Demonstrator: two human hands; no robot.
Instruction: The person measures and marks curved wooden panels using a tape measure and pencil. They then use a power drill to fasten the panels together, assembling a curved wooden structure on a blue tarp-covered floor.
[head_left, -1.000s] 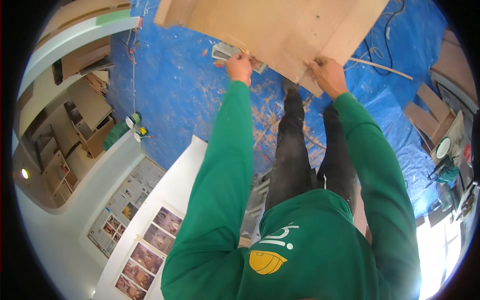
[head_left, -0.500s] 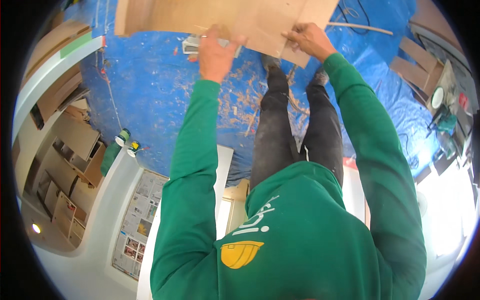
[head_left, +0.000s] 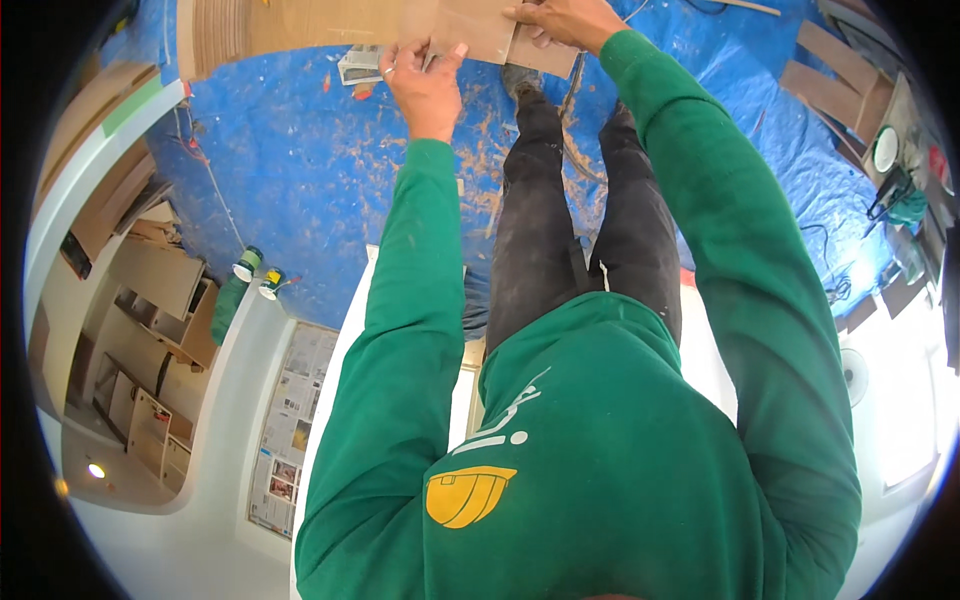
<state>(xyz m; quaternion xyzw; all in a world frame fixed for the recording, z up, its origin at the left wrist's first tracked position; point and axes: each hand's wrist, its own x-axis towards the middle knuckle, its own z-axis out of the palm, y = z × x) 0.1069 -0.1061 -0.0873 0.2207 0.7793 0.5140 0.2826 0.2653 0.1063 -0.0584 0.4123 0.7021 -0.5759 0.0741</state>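
Note:
A thin, light brown wood sheet lies over the near edge of a larger wooden panel at the top of the view. My left hand has its bent fingers and thumb at the sheet's lower left edge, gripping it there. Further right, my right hand pinches the sheet's right side between thumb and fingers. Another wood strip shows just below that hand, partly under the sheet. The far parts of panel and sheet are cut off by the frame.
Blue tarp strewn with wood shavings covers the floor. A small whitish box-like item lies under the panel edge. Wood offcuts and tools lie at the right. Two small cans stand by the left wall, near newspaper-covered flooring.
The panel and sheet sit higher and further left in view. Both hands have shifted up with them; the left fingers are now more bent at the sheet's edge, and the right hand still pinches.

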